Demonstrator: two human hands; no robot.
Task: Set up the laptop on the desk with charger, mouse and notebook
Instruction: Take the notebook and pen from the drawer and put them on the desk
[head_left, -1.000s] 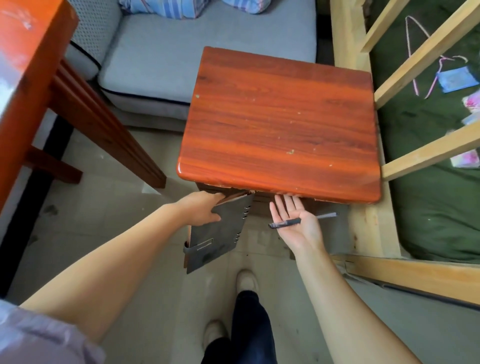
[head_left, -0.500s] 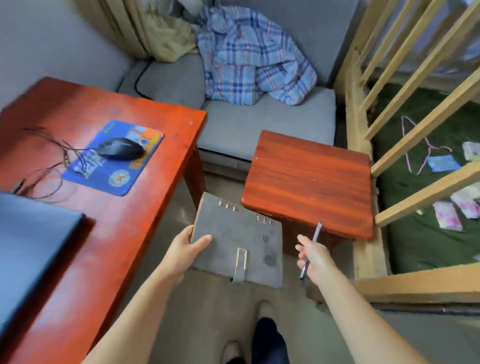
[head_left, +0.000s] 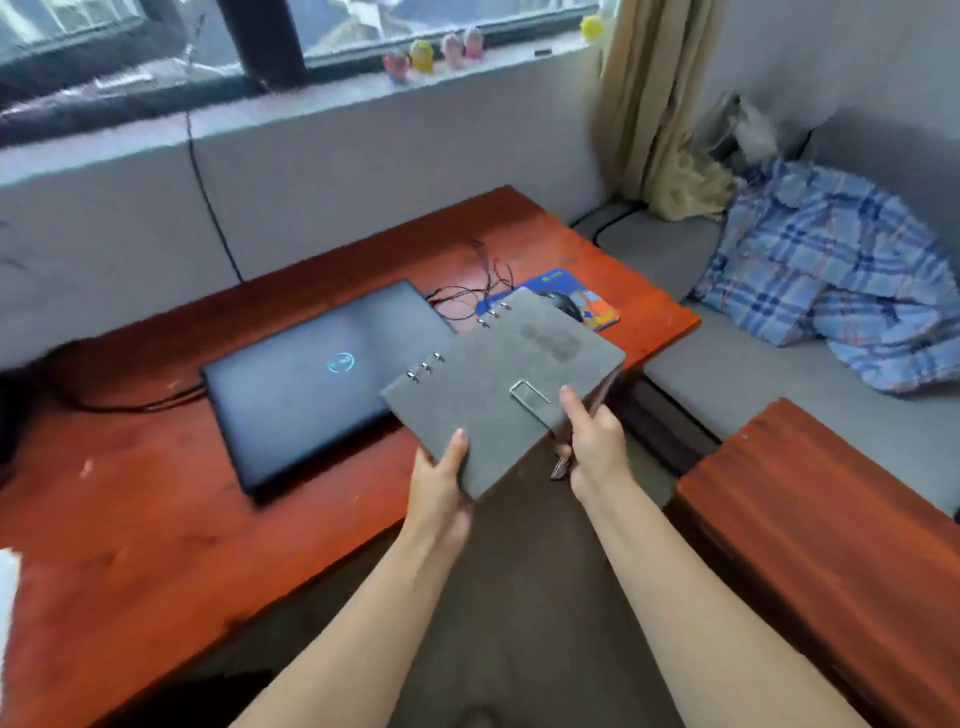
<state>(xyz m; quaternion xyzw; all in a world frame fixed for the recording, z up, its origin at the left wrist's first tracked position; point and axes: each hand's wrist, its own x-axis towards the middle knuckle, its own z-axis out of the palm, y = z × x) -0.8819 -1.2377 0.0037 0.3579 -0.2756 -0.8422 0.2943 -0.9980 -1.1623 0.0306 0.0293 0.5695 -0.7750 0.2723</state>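
Both hands on the notebook (head_left: 506, 384), frame centre, held in the air over the near right edge of the bench (head_left: 156, 519). Grey cover, closed, ring binding along its upper-left edge, metal clip loop on the cover.

Left hand (head_left: 439, 488): fingers clamped on the notebook's near corner, thumb on top of the cover, other fingers hidden under it.

Right hand (head_left: 597, 441): fingers closed on the notebook's right edge, thumb on the cover just beside the clip. A thin dark stick-like item, probably a pen (head_left: 561, 467), pokes out below the same hand; blurred, can't confirm.

Laptop (head_left: 322, 379): lid shut, lying flat on the bench, centre-left of frame, logo up. The notebook's far left corner overlaps its right edge in this view; contact can't be judged.

Mouse (head_left: 563, 306): on the blue mouse pad (head_left: 576, 296), upper right part of the bench, mostly hidden behind the notebook. Thin cable (head_left: 467, 296) loops left of the pad.

A dark cable (head_left: 130, 402) lies on the bench and meets the laptop's left side. Charger brick not identifiable.

Lower right of frame: small wooden table (head_left: 831, 545). Upper right: plaid cloth (head_left: 831, 270) on a grey cushion.
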